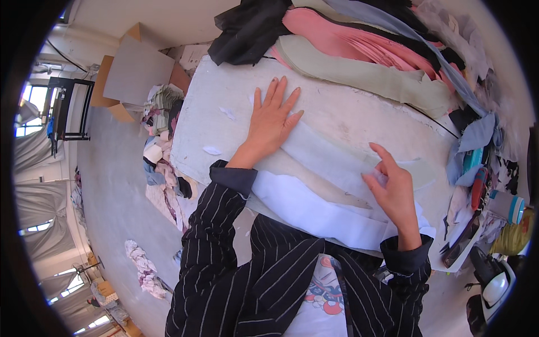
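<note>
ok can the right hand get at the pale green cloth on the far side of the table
Probably yes: between the right hand and the pale green cloth lies mostly bare white tabletop, with nothing upright blocking the way.

A long, gently curved strip of thin, pale bluish-white fabric [328, 154] lies mostly flat, running diagonally from beside the left hand's spread fingers [279, 90] to the right hand's bent fingers [382, 151]. A brighter white, wavy-edged fabric strip [314, 205] lies nearer the body than both hands' fingers, slightly rumpled.
</note>
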`<state>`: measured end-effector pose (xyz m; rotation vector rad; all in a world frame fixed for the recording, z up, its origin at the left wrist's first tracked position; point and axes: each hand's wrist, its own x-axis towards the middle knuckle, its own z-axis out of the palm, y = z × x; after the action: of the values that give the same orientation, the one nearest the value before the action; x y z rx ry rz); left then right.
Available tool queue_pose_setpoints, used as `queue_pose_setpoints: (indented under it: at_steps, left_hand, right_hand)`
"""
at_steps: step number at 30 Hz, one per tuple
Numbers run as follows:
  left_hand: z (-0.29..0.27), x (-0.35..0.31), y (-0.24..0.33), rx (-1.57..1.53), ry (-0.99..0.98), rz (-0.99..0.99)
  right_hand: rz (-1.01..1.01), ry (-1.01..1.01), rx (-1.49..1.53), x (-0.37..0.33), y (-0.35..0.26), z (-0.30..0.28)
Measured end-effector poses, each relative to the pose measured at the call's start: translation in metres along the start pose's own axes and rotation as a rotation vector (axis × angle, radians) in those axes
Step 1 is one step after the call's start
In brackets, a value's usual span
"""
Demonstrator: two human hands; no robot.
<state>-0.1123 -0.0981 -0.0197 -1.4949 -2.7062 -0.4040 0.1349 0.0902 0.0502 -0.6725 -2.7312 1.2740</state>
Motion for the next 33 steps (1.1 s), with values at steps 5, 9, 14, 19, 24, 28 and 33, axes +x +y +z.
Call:
queue_pose_setpoints:
  at_steps: [5,9,14,19,24,28,33]
  left_hand:
    - [0.000,0.002,0.002,0.018,0.006,-0.011]
    - [0.003,0.001,0.001,-0.014,0.037,-0.044]
    - [-0.003,0.000,0.014,0.025,0.065,-0.077]
    - [-0.012,-0.002,0.049,-0.015,-0.087,0.229]
    - [-0.013,0.000,0.040,0.023,-0.189,0.229]
    - [-0.013,0.001,0.038,0.049,-0.190,0.229]
    - [-0.013,0.001,0.039,0.040,-0.186,0.235]
  right_hand:
    - [-0.004,0.105,-0.096,0.004,0.019,0.007]
    - [-0.047,0.176,-0.156,0.003,0.029,0.022]
    - [-0.107,0.223,-0.172,0.004,0.033,0.028]
    - [-0.084,0.214,-0.184,0.005,0.033,0.028]
    - [0.028,0.123,-0.082,-0.010,0.031,-0.006]
    - [0.042,0.180,-0.057,-0.015,0.039,-0.020]
    - [0.051,0.236,-0.099,-0.010,0.054,-0.010]
